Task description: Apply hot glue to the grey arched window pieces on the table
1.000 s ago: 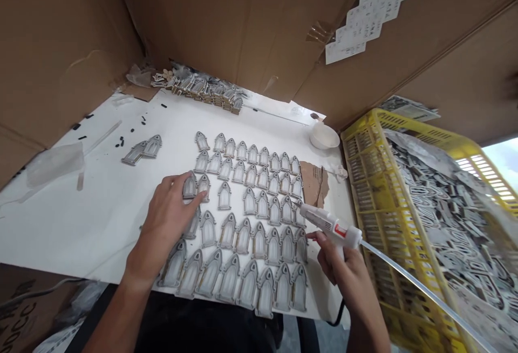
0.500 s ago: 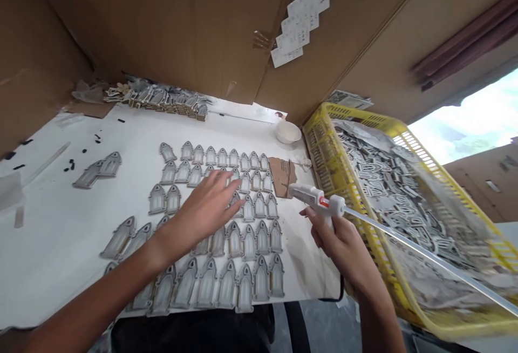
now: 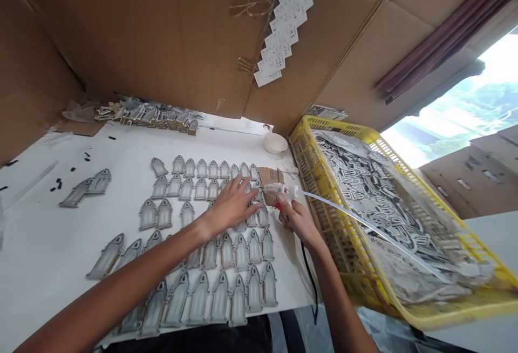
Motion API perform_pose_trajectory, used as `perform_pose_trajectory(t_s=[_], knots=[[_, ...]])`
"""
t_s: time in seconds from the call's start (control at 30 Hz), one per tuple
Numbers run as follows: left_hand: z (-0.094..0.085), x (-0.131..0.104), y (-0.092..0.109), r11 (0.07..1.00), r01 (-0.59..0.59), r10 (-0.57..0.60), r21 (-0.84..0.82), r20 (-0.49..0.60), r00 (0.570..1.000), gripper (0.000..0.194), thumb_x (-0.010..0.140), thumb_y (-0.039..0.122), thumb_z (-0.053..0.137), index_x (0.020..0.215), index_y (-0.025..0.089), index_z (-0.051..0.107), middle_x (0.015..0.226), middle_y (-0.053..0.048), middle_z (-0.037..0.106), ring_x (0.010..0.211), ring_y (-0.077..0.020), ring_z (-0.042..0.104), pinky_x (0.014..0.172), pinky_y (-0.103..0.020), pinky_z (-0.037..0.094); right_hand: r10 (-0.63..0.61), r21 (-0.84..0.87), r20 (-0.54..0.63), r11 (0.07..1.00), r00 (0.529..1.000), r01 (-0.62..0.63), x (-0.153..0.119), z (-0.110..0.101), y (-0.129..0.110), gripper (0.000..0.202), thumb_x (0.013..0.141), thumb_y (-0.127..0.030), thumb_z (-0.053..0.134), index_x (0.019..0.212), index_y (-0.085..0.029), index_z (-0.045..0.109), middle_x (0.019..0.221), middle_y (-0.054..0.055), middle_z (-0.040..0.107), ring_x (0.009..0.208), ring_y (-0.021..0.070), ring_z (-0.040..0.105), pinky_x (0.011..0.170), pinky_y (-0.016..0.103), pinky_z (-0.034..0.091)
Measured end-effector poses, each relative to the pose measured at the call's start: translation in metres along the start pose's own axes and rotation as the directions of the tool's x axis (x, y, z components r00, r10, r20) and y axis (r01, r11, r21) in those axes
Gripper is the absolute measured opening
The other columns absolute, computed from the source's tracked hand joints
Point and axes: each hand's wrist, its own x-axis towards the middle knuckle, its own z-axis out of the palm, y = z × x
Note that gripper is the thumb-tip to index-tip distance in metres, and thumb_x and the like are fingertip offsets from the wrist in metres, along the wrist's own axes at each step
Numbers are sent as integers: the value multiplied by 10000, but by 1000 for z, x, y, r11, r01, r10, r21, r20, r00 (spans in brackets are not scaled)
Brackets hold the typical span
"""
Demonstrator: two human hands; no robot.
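In my right hand (image 3: 298, 221) is a white hot glue gun (image 3: 279, 189), its nozzle pointing left over the right end of the upper rows. A long clear glue stick (image 3: 364, 222) runs out of its back, and a black cord hangs below. My left hand (image 3: 232, 204) is spread palm down over the grey arched window-shaped pieces (image 3: 200, 189), fingertips near the right part of the second row. Whether it touches them I cannot tell. The pieces lie in several rows on the white table (image 3: 52, 245); my left forearm hides some of them.
A yellow plastic basket (image 3: 324, 207) full of small grey parts stands on the right. Behind the rows are a white bowl (image 3: 275, 143) and a pile of grey pieces (image 3: 162, 118). A cardboard scrap (image 3: 267, 176) lies beside the gun. Paper tags (image 3: 283, 32) hang on the cardboard wall.
My right hand has brought the glue gun leftward to the ends of the upper rows, close to my left hand. My left hand has shifted right across the pieces. The camera view has turned slightly.
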Motion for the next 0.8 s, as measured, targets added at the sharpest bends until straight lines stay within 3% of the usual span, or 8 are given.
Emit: perform_pose_trajectory(t_s=[0.5,0.8], knots=[[11,4,-7,1000,-16,16,22,-15,1000,502,1161,581,522,1531,299,711,1772,-152,499,1694,-480,339,1315,-700,397,8,-19,-19,1000,1000,-8,10,0,13,824,799,-1067,537,876,-248,587,546,-60,478,487,156,418,479,293,321],[9,2,-7,999,-18,18,40,-1,1000,513,1162,574,522,1556,295,695,1742,-172,519,1678,-469,361,1309,-678,405,-17,-238,-71,971,997,-1,12,-1,17,768,919,-976,422,909,-239,638,620,21,621,599,247,617,599,345,455]])
